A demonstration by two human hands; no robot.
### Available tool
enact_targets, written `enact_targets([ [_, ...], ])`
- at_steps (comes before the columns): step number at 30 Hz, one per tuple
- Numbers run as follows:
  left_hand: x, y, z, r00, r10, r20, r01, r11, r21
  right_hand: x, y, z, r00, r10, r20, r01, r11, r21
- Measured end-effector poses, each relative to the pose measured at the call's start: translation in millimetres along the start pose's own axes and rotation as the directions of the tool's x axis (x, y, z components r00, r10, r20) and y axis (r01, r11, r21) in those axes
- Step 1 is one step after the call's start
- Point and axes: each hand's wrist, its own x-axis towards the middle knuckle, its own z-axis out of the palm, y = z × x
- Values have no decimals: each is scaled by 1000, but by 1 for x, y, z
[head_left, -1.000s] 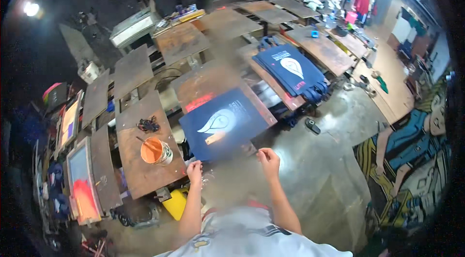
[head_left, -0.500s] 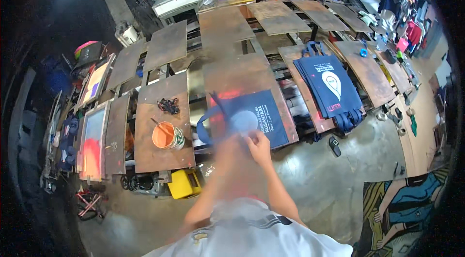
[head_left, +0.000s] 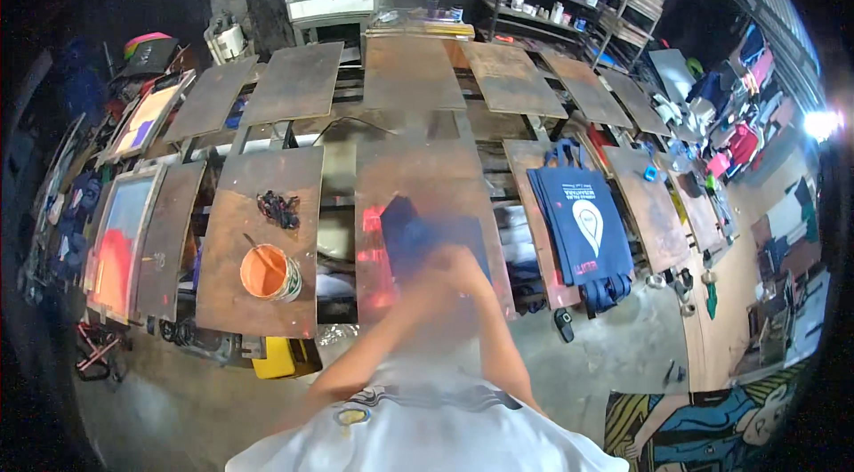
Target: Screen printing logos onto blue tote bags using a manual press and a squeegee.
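Observation:
A dark blue cloth bag lies bunched and blurred on the brown board straight in front of me. Both my hands meet at its near edge. My right hand grips the bag's lower right part. My left hand is close beside it on the same edge, smeared by motion. Red-orange ink stains mark the board to the left of the bag. On the board to the right lies a stack of dark blue bags with a white drop-shaped print.
An orange paint bucket with a stick and a dark rag sit on the left board. A printing screen with red ink lies further left. Several bare boards spread out behind. A yellow container stands on the floor.
The bag lay flat with its white print showing; my hands drew together and pulled it up into a bunch. My view has swung forward over the boards.

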Motion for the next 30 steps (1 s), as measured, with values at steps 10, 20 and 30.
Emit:
enact_targets([
  [10, 29, -29, 43, 986, 117, 117, -139, 971, 196, -14, 46, -15, 931, 360, -64, -326, 896, 302],
  [20, 44, 54, 31, 983, 45, -177, -33, 997, 68, -26, 103, -59, 676, 732, 88, -323, 186, 928],
  [30, -8, 55, 34, 808, -239, -539, 228, 970, -89, -35, 138, -71, 700, 607, 376, -430, -62, 901],
])
